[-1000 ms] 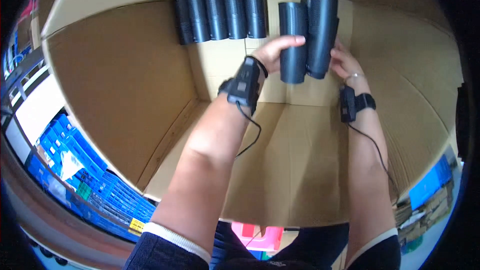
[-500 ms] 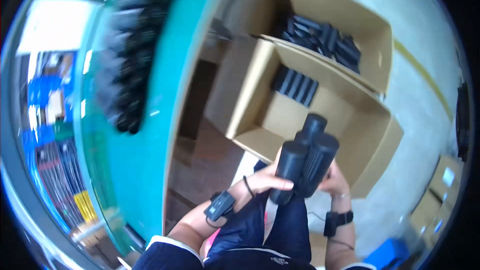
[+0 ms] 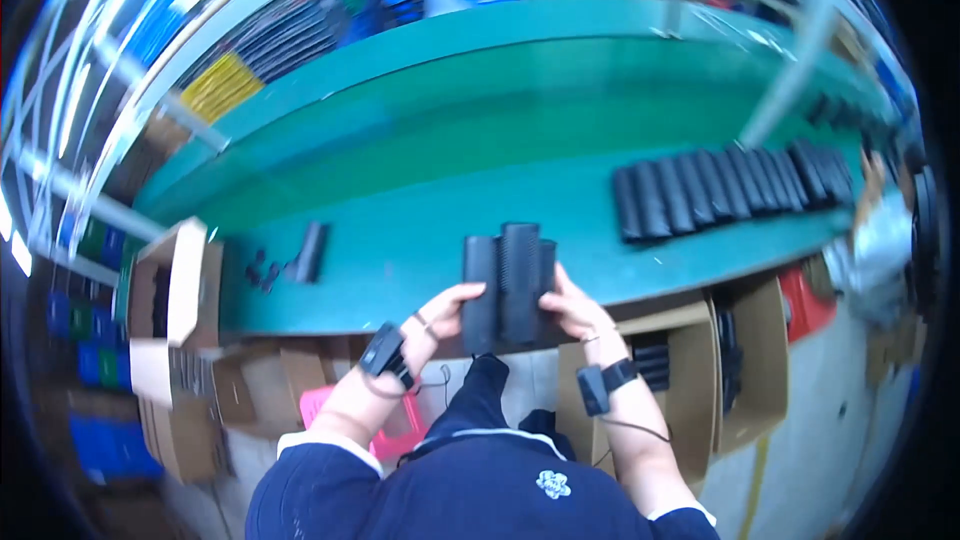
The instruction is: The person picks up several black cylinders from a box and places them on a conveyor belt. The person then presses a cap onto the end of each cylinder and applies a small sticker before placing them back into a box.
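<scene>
Clasping black cylinders [image 3: 519, 282], left fingers [image 3: 464, 292] and right fingers [image 3: 556, 301] gripping, over table edge [image 3: 300, 329], bare tabletop [image 3: 420, 230] beyond

Hands, the wearer's own: two; left hand [image 3: 447, 308] at 7 o'clock, right hand [image 3: 578, 312] at 4.
Wrist devices [image 3: 383, 348]: two, one per arm, at 7 and 5 o'clock.
Held black cylinders [image 3: 519, 285]: three visible, at dial centre.
Row of black cylinders [image 3: 705, 190]: at least ten, between 2 and 3 o'clock; exact count blurred.
Loose black cylinder [image 3: 313, 250]: one, 9 o'clock.
Small black pieces [image 3: 262, 272]: several, 9 o'clock; too blurred to number.
Large cartons [image 3: 690, 380]: two, 4 o'clock.
Green bench [image 3: 420, 210]: one, spanning 9 through 12 to 3.
Co-worker [image 3: 880, 240]: one, 3 o'clock.
</scene>
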Demonstrator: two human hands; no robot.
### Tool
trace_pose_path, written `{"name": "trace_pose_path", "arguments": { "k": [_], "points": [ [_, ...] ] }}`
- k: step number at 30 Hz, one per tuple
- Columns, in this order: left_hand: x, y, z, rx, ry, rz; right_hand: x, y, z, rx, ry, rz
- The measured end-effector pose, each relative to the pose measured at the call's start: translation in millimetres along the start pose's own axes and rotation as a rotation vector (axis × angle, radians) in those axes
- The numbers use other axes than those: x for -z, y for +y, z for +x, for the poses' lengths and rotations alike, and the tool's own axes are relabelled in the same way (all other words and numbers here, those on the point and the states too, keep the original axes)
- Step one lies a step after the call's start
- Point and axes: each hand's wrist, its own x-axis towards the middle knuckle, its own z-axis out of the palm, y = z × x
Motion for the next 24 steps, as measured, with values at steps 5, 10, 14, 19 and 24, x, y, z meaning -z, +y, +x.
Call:
{"name": "trace_pose_path", "arguments": {
  "k": [5,10,14,19,24],
  "points": [
    [43,33,20,-0.097,0.077,-0.053,16,16,89,-0.227,0.150,-0.058],
    [66,47,40,-0.118,0.111,-0.052,46,22,122,-0.374,0.186,-0.119],
    [104,63,53,0.022,0.124,-0.087,66,16,137,-0.440,0.345,-0.175],
    [136,80,35,-0.075,0.224,-0.052,41,0,150,-0.539,0.450,-0.519],
    [152,85,39,-0.257,0.458,0.395,69,6,146,-0.443,0.481,-0.823]
  ]
}}
